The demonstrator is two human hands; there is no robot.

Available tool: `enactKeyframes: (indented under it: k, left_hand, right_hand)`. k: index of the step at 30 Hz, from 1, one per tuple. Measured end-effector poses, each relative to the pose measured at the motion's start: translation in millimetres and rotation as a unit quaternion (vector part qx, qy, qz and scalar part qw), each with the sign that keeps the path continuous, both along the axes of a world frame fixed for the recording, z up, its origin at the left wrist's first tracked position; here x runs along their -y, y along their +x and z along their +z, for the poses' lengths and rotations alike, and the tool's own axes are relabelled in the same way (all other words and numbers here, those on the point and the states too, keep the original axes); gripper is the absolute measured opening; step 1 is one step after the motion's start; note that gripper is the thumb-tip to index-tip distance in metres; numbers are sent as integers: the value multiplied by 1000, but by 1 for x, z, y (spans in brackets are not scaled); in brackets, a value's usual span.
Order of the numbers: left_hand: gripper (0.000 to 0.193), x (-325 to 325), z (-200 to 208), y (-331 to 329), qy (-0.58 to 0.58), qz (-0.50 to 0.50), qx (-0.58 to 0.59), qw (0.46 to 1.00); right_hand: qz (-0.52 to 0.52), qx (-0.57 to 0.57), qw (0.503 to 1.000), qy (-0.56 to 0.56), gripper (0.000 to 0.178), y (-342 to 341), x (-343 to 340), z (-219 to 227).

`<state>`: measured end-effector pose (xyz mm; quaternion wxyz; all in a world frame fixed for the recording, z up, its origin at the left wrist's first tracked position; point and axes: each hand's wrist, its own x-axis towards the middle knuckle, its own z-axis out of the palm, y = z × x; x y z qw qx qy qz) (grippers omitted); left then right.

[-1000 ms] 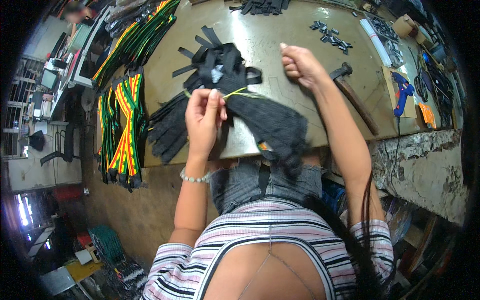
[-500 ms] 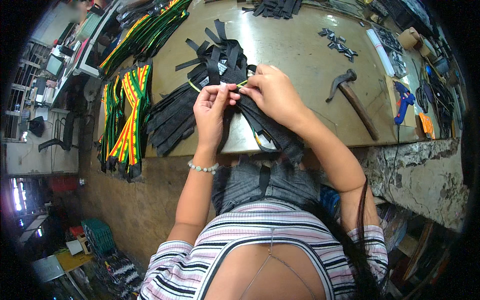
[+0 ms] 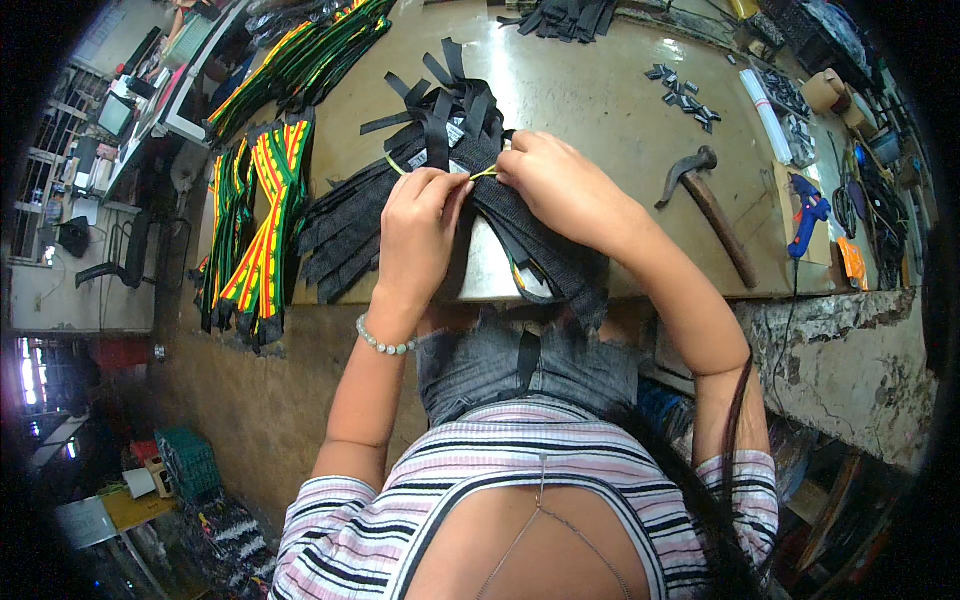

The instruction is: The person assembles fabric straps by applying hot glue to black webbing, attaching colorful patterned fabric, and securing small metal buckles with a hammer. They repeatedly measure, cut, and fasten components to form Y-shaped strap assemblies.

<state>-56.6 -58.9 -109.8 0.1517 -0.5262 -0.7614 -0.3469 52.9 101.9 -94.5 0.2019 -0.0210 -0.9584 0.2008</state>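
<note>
In front of me on the table lies a bundle of black woven straps (image 3: 345,240), fanned out toward the near edge, with loose black ends curling up at the far side. A thin yellow cord (image 3: 484,173) runs around the bundle. My left hand (image 3: 415,230) pinches the cord near the bundle's middle, its back turned up. Just to the right, my right hand (image 3: 565,190) pinches the cord too, its fingertips partly hidden behind the hand. A short stretch of cord shows between the hands. White labels (image 3: 455,132) sit among the straps.
Green, yellow and red patterned straps (image 3: 268,220) hang over the table's left edge, with more behind. To the right lie a hammer (image 3: 715,215), a blue glue gun (image 3: 806,215) with a cable, and several small dark pieces (image 3: 685,100). More black straps (image 3: 565,18) lie at the back.
My left hand has rolled over so its back faces up, and its fingers have closed in. The right hand has shifted slightly right, with more yellow cord showing between them.
</note>
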Motion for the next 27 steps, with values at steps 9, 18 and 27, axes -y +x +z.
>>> enactKeyframes:
  k: [9,18,27]
  left_hand:
    - [10,6,3,-2,-61,7,61,996]
    - [19,9,-9,-21,-54,10,285,957]
    - [18,0,0,-20,8,-91,685,722]
  right_hand:
    - [-56,-60,976,-203,13,-7,-7,-24]
    - [-106,-4,884,-456,18,-6,-17,-22]
    - [95,-74,949,-293,16,6,13,-22]
